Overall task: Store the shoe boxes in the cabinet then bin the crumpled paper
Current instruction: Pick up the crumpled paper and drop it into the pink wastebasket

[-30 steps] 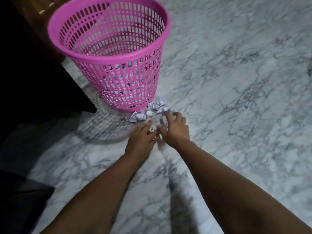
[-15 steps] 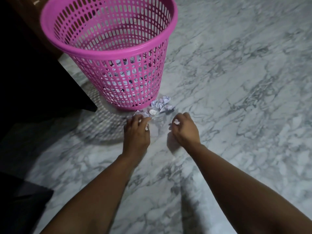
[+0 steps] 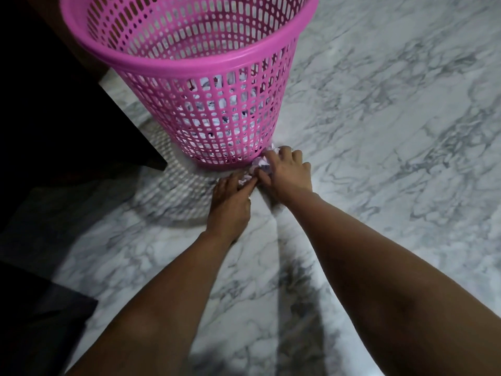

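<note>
At the foot of the pink perforated plastic bin (image 3: 206,85), wide grey-veined marble floor (image 3: 393,137) free to the right, both hands have moved forward since before: left hand (image 3: 230,202) and right hand (image 3: 287,175) curl fingers around white crumpled paper balls (image 3: 260,165)

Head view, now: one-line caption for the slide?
Left hand and right hand gather crumpled paper off the marble floor at the foot of a pink bin.
</note>
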### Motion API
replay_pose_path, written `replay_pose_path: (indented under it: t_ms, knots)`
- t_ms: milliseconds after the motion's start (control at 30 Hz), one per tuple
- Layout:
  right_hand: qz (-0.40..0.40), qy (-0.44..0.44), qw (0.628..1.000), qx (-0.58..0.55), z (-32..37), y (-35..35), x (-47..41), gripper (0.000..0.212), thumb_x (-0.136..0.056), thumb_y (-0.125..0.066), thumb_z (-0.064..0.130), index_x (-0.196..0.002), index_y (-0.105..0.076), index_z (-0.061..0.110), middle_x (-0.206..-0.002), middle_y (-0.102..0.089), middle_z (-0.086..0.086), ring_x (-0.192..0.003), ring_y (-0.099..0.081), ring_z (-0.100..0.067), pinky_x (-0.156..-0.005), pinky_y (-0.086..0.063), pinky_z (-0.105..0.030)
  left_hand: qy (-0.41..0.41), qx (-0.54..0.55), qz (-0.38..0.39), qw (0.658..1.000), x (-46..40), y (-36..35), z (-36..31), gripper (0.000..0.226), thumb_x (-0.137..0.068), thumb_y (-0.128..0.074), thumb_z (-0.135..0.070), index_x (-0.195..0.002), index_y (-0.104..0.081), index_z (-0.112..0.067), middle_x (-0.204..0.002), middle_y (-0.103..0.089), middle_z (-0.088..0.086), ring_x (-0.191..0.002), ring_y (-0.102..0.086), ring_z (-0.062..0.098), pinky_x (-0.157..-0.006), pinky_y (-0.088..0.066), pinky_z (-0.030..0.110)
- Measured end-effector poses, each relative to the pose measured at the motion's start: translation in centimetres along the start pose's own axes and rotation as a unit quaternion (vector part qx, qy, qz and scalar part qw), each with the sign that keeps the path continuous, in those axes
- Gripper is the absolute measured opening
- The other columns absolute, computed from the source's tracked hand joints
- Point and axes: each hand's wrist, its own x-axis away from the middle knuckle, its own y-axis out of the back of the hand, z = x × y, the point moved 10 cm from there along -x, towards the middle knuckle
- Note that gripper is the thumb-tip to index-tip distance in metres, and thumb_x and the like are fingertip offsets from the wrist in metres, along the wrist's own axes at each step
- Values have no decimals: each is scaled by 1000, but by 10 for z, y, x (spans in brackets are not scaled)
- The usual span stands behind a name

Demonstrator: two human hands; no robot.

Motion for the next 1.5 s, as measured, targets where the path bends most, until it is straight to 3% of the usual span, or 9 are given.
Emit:
replay_pose_path:
  t_ms: [200, 400, 600, 700, 933, 1133, 1233, 1300, 1500]
  knots:
    - [-37, 92, 995, -18, 10, 0, 29, 41, -83, -72, 41, -115, -62, 17, -119, -56, -11, -95, -59, -37, -55, -48, -37, 10, 37, -35, 999, 13, 5, 2, 47, -79, -60, -9, -122, -66, -27, -131, -54, 7, -121, -49, 36, -107, -40, 49]
    - [-19, 143, 987, -65, 3, -1, 62, 26, -80, -64, 38, -97, -62, 18, -95, -60, -3, -82, -63, -31, -53, -38, -30, 35, 101, -61, 992, 24, 14, 10, 13, -78, -54, -12, -88, -58, -20, -106, -53, 3, -103, -53, 32, -93, -44, 46]
    - [-48, -128, 888, -440, -55, 13, 71, 15, -86, -53, 21, -74, -54, 12, -65, -62, -11, -68, -68, -32, -61, -56, -45, 158, 232, -97, 955, 27, 30, 23, 14, -80, -51, -11, -81, -60, -22, -106, -54, 1, -97, -58, 29, -74, -49, 38]
    - [-130, -186, 857, -463, -83, 36, 82, 16, -90, -52, 17, -77, -56, 9, -65, -59, -16, -60, -66, -30, -58, -58, -44, 119, 212, -117, 963, 23, 41, 14, 12, -84, -57, -12, -88, -64, -21, -109, -54, 3, -101, -58, 30, -78, -50, 39]
    - [-138, -186, 935, -268, -113, 58, 92, 12, -96, -50, 23, -99, -61, 18, -104, -60, -7, -91, -62, -30, -78, -49, -38, -62, -17, 64, 996, 6, 2, -30, 45, -95, -50, -36, -140, -50, -31, -154, -32, -4, -135, -36, 28, -110, -36, 47]
    - [24, -53, 993, -101, -65, 17, 81, 41, -93, -58, 32, -133, -53, 28, -133, -45, -9, -115, -55, -35, -79, -55, -43, -40, 25, 60, 997, 7, 10, -19, 21, -85, -57, -12, -97, -51, -29, -120, -45, -2, -109, -49, 27, -85, -54, 39]
    - [23, 22, 999, -9, -40, 0, 95, 36, -91, -63, 35, -124, -57, 21, -126, -49, -8, -108, -52, -34, -63, -46, -35, 27, 154, -33, 987, 11, 47, -6, 8, -79, -49, -11, -78, -51, -19, -100, -44, -3, -81, -48, 17, -62, -45, 16]
    - [42, 32, 999, -6, -38, -5, 94, 33, -89, -66, 36, -117, -60, 17, -119, -53, -8, -105, -55, -35, -62, -44, -34, 63, 172, -91, 979, 16, 68, 9, 16, -73, -42, -16, -79, -56, -9, -98, -48, 2, -80, -49, 20, -70, -45, 31]
    - [-79, -137, 938, -309, -83, 55, 84, 26, -87, -40, 29, -77, -55, 10, -71, -62, -6, -73, -59, -29, -64, -43, -36, 54, 129, -86, 986, 45, 68, 27, 14, -81, -46, -22, -84, -51, -10, -99, -47, 11, -90, -54, 36, -77, -48, 40]
